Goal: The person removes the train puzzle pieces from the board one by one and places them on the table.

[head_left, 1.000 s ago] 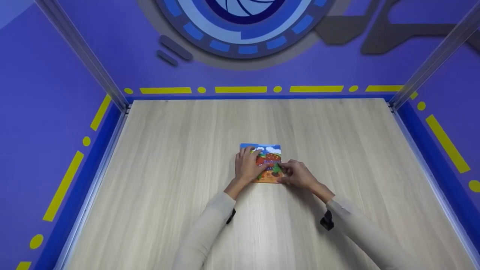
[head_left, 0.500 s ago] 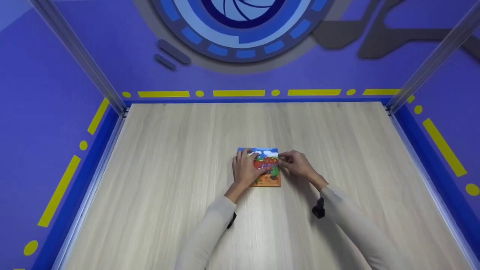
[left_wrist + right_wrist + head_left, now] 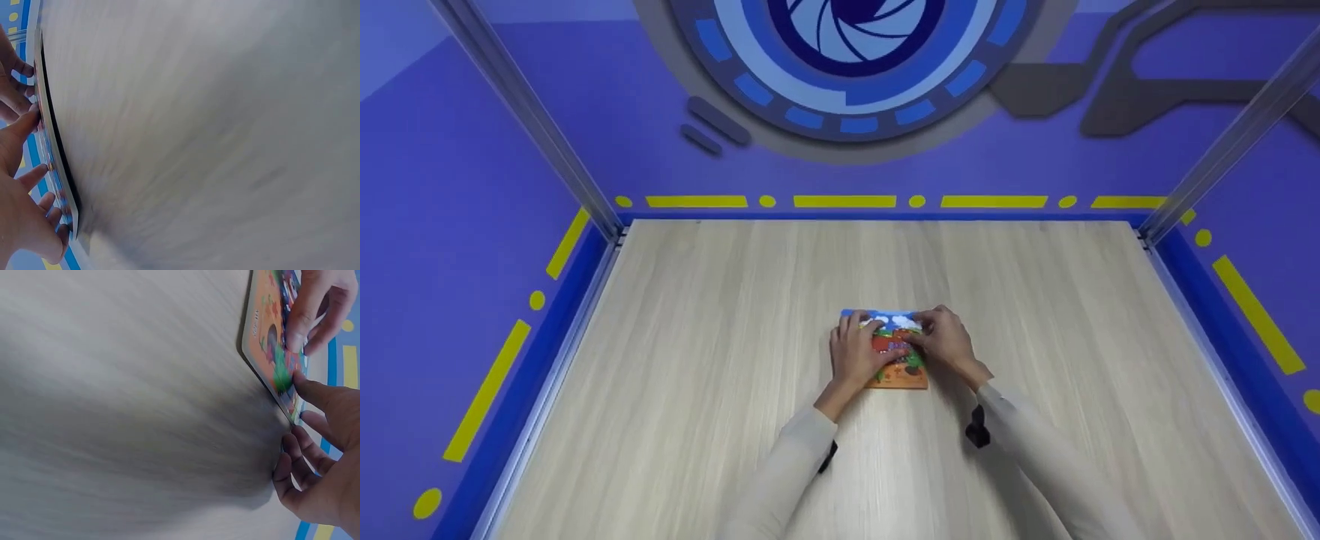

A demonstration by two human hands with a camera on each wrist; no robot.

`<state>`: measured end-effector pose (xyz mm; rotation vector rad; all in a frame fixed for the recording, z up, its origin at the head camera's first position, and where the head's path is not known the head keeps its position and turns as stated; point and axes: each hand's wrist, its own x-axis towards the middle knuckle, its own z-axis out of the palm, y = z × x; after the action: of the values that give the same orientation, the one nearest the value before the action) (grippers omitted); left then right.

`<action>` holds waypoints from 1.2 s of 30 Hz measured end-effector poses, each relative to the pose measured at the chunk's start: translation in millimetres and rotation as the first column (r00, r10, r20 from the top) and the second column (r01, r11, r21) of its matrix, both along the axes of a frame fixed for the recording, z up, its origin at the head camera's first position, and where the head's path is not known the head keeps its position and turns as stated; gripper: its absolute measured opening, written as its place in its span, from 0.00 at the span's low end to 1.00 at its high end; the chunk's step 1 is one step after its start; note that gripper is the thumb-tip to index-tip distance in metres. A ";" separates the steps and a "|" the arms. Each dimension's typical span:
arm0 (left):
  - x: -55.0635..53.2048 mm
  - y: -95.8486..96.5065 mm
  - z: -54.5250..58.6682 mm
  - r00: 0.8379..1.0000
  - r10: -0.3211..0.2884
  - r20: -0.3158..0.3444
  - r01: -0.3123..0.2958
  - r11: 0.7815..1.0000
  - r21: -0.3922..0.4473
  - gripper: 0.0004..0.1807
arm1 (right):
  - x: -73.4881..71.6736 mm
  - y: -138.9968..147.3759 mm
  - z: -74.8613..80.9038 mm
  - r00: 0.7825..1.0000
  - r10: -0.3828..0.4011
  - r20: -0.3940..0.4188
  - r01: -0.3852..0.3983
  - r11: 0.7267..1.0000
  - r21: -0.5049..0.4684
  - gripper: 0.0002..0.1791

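A thin, square picture board (image 3: 901,376) with rounded corners lies flat on the wooden table, printed with sky, clouds, red shapes and orange ground. My left hand (image 3: 855,352) rests on its left half, fingers spread and thumb laid across the picture. At the upper right part of the board is my right hand (image 3: 951,343), its thumb and forefinger touching the printed face. The right wrist view shows that thumb on the board (image 3: 263,326), with the other fingers loosely bent by its edge. From the left wrist, the board (image 3: 55,146) appears nearly edge-on.
The pale wooden table (image 3: 720,315) extends all round the board. Blue-violet panels with yellow marks, such as the back wall (image 3: 840,176), enclose it at the back and both sides. Metal posts (image 3: 540,127) stand at the back corners.
My right hand has slid away from me along the board's right edge, and its fingertips now lie further onto the face. The left hand keeps its place on the board. The head view has tilted slightly.
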<state>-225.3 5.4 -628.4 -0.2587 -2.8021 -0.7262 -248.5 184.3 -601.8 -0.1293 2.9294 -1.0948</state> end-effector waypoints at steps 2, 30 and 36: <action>0.3 0.6 -0.3 1.000 0.004 -0.003 -0.004 1.000 0.001 0.38 | -0.2 -2.4 0.3 1.000 -0.019 0.007 0.019 1.000 0.015 0.24; 3.4 2.8 1.2 1.000 -0.006 -0.002 0.006 1.000 0.004 0.39 | -5.4 -14.6 12.3 0.946 -0.193 0.262 0.236 0.962 -0.141 0.24; 1.5 2.6 3.6 0.999 0.000 0.036 0.000 1.000 0.006 0.40 | -4.1 -15.8 11.5 0.963 -0.170 0.211 0.212 0.958 -0.196 0.24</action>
<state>-223.8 8.1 -624.8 -0.2473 -2.8334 -0.7465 -252.6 168.5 -590.3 0.2515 2.6884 -1.3669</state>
